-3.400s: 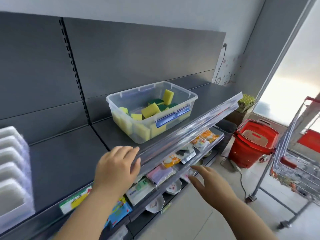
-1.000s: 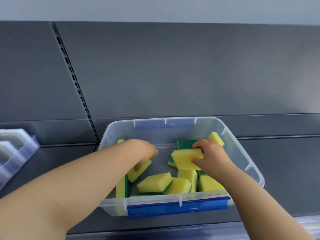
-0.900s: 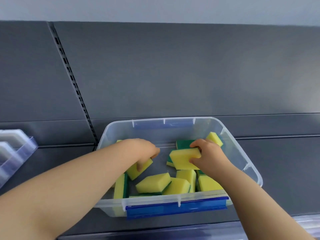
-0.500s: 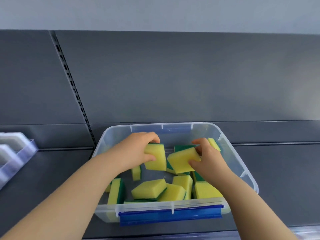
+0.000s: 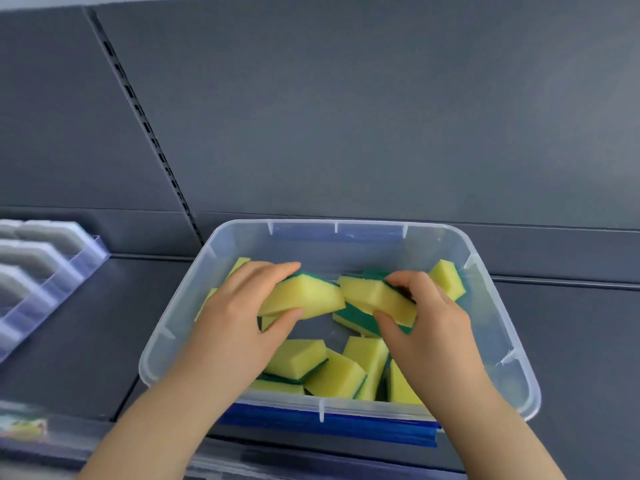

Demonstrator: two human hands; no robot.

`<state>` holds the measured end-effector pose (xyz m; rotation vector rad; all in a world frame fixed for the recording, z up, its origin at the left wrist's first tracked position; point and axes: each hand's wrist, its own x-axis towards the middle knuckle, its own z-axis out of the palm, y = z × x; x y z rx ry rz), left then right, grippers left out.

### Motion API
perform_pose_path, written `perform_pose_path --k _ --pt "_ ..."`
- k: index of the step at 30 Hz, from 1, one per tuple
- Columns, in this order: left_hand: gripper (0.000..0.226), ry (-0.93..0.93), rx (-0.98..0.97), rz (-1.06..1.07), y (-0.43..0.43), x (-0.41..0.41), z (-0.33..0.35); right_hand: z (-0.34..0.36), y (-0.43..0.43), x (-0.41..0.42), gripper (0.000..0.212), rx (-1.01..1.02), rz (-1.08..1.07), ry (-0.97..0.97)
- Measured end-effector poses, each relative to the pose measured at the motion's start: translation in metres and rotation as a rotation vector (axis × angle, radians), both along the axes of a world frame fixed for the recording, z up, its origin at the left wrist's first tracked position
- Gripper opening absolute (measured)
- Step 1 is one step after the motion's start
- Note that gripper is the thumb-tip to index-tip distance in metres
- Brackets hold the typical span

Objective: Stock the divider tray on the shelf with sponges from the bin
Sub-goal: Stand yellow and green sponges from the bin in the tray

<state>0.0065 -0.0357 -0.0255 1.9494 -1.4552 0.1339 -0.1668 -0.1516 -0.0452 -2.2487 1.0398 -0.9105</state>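
Observation:
A clear plastic bin [image 5: 505,292] with blue clips stands on the grey shelf [image 5: 76,337]. It holds several yellow sponges with green scouring backs [image 5: 298,356]. My left hand [image 5: 239,317] grips one sponge [image 5: 304,294] between fingers and thumb, raised above the bin floor. My right hand [image 5: 426,317] grips a second sponge [image 5: 374,297] beside it. The two held sponges nearly touch end to end. The white divider tray [image 5: 38,268] sits at the far left of the shelf, partly cut off by the frame.
A slotted upright [image 5: 145,126] runs down the grey back panel behind the bin. The shelf's clear front rail [image 5: 52,431] carries a price label at lower left. Bare shelf surface lies between the bin and the divider tray.
Both hands have lifted their sponges higher out of the pile and turned them flat, end to end. The view has shifted closer to the bin.

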Motion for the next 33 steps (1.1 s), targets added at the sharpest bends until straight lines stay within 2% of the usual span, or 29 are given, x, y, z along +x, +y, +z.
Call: perform_pose_path --k 6,10,16,22,26,28,33 --pt "0.044 -0.051 -0.113 0.102 0.039 0.001 0.016 0.012 0.017 0.005 0.047 -0.031 -0.004 -0.188" --pt "0.043 -0.058 -0.148 0.137 0.084 0.015 0.024 0.025 0.058 0.028 0.048 -0.009 0.070 -0.262" --pt "0.043 -0.057 -0.167 0.229 0.189 0.065 0.021 0.023 0.152 0.097 0.047 -0.024 0.218 -0.260" --pt "0.044 0.018 -0.174 0.310 0.351 0.141 0.002 0.017 0.295 0.194 0.057 -0.083 0.367 -0.217" --pt "0.044 0.034 -0.180 0.386 0.420 0.173 -0.007 0.015 0.351 0.234 0.049 -0.082 0.450 -0.195" --pt "0.043 0.036 -0.189 0.423 0.451 0.192 -0.007 0.019 0.375 0.255 0.046 -0.018 0.464 -0.205" --pt "0.043 0.003 -0.181 0.434 0.489 0.240 0.000 0.030 0.401 0.302 0.040 0.016 0.474 -0.176"
